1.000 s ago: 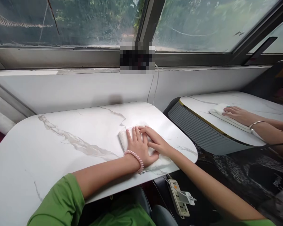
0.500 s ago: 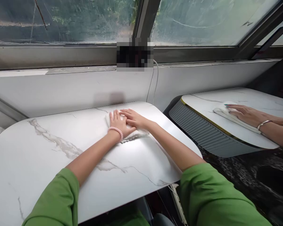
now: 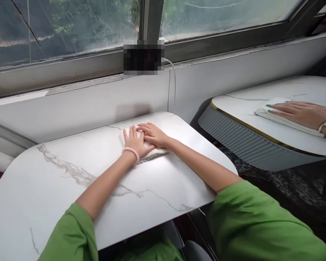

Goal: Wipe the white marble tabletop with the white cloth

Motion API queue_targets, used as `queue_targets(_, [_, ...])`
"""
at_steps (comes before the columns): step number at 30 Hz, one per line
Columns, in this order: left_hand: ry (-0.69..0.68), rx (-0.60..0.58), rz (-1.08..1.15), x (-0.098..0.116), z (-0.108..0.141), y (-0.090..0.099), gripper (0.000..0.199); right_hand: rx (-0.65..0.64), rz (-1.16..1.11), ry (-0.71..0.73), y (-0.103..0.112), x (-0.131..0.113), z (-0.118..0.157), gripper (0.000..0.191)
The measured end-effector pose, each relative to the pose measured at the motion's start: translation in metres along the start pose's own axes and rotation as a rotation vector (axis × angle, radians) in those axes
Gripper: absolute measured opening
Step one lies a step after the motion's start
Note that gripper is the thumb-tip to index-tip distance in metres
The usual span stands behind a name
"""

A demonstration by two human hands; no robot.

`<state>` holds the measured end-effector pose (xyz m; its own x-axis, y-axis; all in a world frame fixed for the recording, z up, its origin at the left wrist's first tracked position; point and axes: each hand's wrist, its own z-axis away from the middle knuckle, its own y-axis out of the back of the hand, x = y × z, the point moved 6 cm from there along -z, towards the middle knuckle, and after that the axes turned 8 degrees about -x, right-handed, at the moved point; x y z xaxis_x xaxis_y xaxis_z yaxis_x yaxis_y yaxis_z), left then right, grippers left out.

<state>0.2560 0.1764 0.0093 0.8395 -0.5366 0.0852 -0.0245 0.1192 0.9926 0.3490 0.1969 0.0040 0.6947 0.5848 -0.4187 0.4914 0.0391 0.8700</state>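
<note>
A white cloth (image 3: 153, 151) lies flat near the far edge of a white marble-patterned table (image 3: 78, 206). My left hand (image 3: 134, 140), with a pink beaded band at the wrist, presses on the cloth with its fingers spread. Beside it, partly touching it, my right hand (image 3: 154, 134) rests on the cloth with its fingers stretched out to the left. Neither hand is closed around the cloth; both lie on top of it, covering much of its middle.
On a second marble-patterned table (image 3: 241, 108) at the right, another person's hand (image 3: 301, 113) lies on a folded white cloth (image 3: 277, 119). A blurred dark object (image 3: 143, 58) with a white cable stands at the window sill. Dark patterned seating is at the lower right.
The camera view has tilted and shifted, so the tables and window appear moved. My hands stay on the cloth at nearly the same spot. The other person's hand appears farther right and higher.
</note>
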Motion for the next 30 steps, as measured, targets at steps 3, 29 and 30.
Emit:
queue_targets(3, [-0.086, -0.016, 0.032, 0.052, 0.020, -0.006, 0.088, 0.030, 0.000, -0.051, 0.014, -0.003, 0.062, 0.044])
queue_targets(29, [-0.179, -0.032, 0.117, 0.121, -0.036, -0.011, 0.083, 0.154, -0.143, -0.284, 0.056, 0.072, 0.109, 0.041])
queue_targets(30, [-0.168, -0.033, 0.107, 0.112, -0.045, -0.010, 0.083, 0.152, -0.154, -0.277, 0.056, 0.077, 0.096, 0.041])
